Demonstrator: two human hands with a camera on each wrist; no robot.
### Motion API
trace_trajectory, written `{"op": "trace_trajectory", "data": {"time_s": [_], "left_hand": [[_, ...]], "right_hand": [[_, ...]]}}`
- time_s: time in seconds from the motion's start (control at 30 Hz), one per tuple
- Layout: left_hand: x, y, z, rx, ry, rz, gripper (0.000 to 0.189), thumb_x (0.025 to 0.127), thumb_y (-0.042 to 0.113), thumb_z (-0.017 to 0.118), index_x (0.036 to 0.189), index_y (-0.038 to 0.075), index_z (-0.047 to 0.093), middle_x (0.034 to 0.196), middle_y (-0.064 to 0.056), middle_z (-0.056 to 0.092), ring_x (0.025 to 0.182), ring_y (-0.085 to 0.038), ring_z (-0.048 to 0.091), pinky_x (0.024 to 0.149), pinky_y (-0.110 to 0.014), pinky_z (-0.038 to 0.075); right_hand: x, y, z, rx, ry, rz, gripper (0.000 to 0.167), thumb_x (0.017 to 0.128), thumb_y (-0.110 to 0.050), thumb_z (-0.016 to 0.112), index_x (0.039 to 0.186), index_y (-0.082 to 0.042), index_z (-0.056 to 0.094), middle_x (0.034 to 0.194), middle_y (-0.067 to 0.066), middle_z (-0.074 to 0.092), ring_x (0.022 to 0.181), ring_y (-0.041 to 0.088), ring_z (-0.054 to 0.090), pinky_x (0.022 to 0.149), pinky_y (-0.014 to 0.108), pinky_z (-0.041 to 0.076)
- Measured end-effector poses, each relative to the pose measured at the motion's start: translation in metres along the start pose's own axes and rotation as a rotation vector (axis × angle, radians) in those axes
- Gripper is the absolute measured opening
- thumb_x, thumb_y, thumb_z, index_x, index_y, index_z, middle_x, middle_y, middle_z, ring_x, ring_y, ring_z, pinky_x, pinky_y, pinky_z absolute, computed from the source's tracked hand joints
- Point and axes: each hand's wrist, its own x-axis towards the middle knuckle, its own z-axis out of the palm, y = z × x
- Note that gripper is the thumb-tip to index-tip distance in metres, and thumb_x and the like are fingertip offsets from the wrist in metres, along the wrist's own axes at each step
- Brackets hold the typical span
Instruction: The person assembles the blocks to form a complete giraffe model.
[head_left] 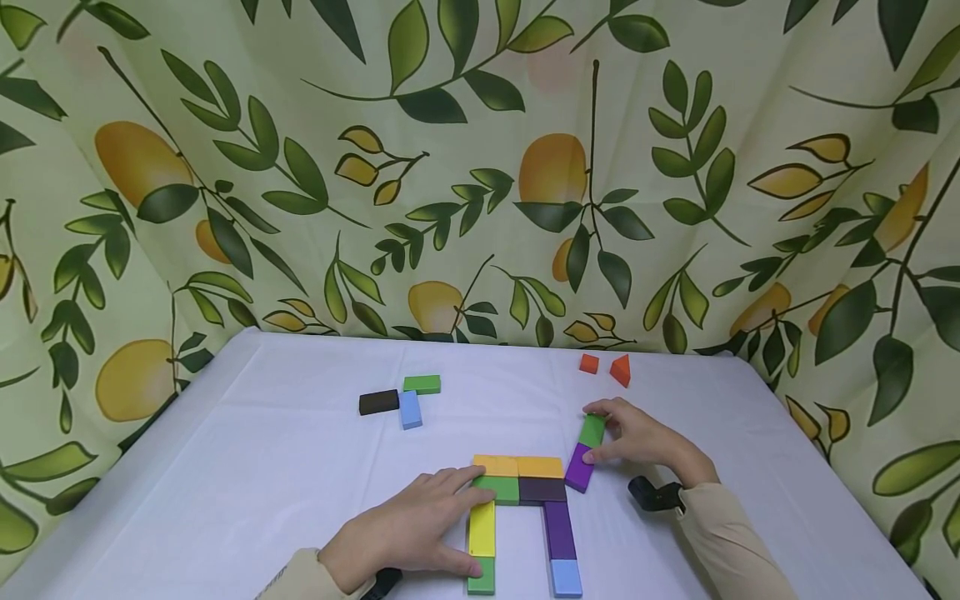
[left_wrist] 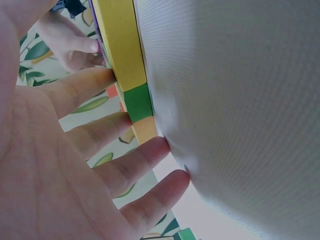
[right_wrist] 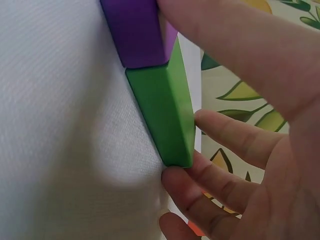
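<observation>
In the head view, wooden blocks lie flat in an arch. Two orange-yellow blocks (head_left: 517, 466) top a green block (head_left: 501, 490) and a dark block (head_left: 542, 490). The left leg joins a yellow block (head_left: 482, 529) to a green one; the right leg joins a purple block (head_left: 559, 531) to a light blue one. My left hand (head_left: 420, 521) touches the arch's left side with outstretched fingers, thumb at the lower green block (head_left: 486, 577). Beside the upper right corner, my right hand (head_left: 645, 433) touches a slanted pair, a green block (right_wrist: 162, 110) and a purple block (right_wrist: 140, 35), thumb against the purple one.
Toward the back left lie a black block (head_left: 378, 402), a green block (head_left: 422, 384) and a light blue block (head_left: 411, 410). Two orange-red pieces (head_left: 588, 363) sit near the far edge. A leaf-patterned curtain (head_left: 480, 167) hangs behind the white-covered table (head_left: 262, 433).
</observation>
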Motion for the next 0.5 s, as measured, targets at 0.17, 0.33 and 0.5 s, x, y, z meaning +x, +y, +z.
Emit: {"op": "trace_trajectory", "data": {"time_s": [0.17,0.33,0.5], "left_hand": [[-0.0002,0.001,-0.0006,-0.008,-0.003,-0.007,0.075,0.079,0.063,0.072,0.143,0.031,0.048,0.159,-0.003,0.035,0.143,-0.023,0.037,0.111,-0.051,0.038],[-0.0009,0.0019,-0.0008,-0.006,0.001,-0.005,0.075,0.08,0.062,0.072,0.143,0.031,0.049,0.159,-0.003,0.035,0.143,-0.023,0.038,0.111,-0.05,0.039],[-0.001,0.0023,-0.0011,-0.004,0.0,-0.008,0.075,0.079,0.063,0.072,0.143,0.031,0.049,0.159,-0.003,0.035,0.143,-0.023,0.038,0.111,-0.05,0.039]], "right_hand": [[0.0008,-0.0002,0.0009,-0.005,0.003,0.008,0.078,0.072,-0.033,0.088,0.135,-0.001,0.054,0.133,0.019,0.055,0.115,0.033,0.052,0.099,0.056,0.048],[0.0009,0.0001,0.0015,-0.006,0.005,0.011,0.078,0.072,-0.032,0.088,0.135,-0.002,0.054,0.133,0.018,0.055,0.114,0.032,0.052,0.099,0.055,0.048],[0.0003,0.0001,0.0014,-0.005,0.005,0.006,0.078,0.072,-0.032,0.088,0.135,-0.001,0.054,0.133,0.018,0.055,0.113,0.031,0.052,0.098,0.054,0.048]]}}
